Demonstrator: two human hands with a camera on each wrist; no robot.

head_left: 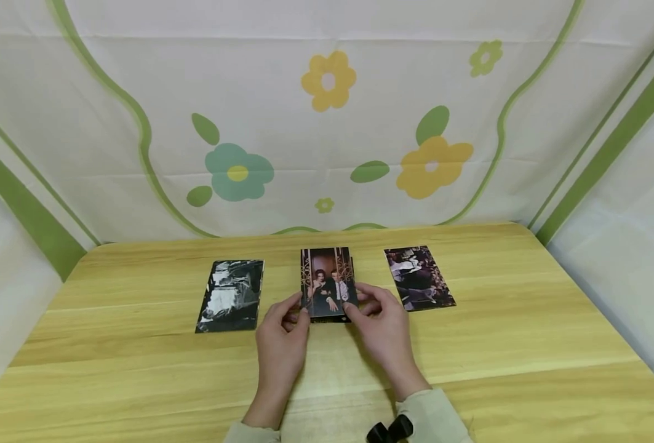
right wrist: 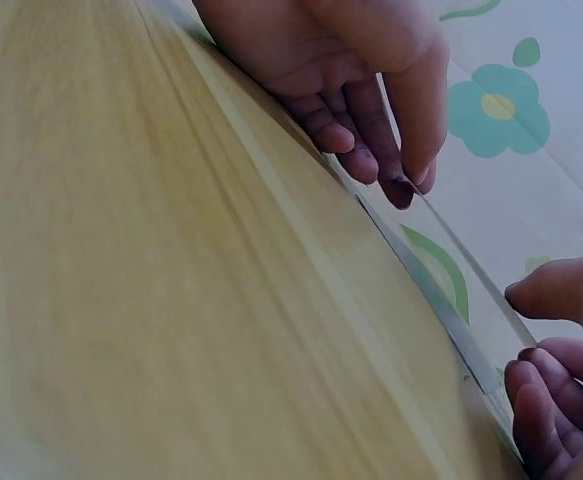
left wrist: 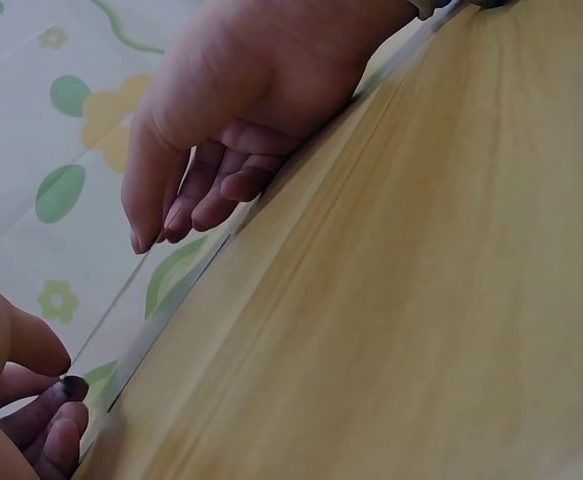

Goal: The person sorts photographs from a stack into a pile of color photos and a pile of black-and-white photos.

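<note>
Both hands hold a color photo card [head_left: 324,277] showing two people before a dark doorway with ornate metalwork. My left hand [head_left: 283,338] pinches its lower left edge, and my right hand [head_left: 386,329] pinches the lower right edge. Another card [head_left: 331,319] lies on the table beneath it, mostly hidden, with dark edges showing below and at the right. From the side, in the right wrist view, the held card [right wrist: 476,265] appears as a thin strip raised above the lower card [right wrist: 433,300].
A black-and-white photo card [head_left: 231,295] lies on the wooden table [head_left: 138,369] to the left. To the right lies a dark color photo card [head_left: 419,278], close to my right hand. A white flowered cloth [head_left: 282,111] hangs behind the table, with cloth walls at both sides.
</note>
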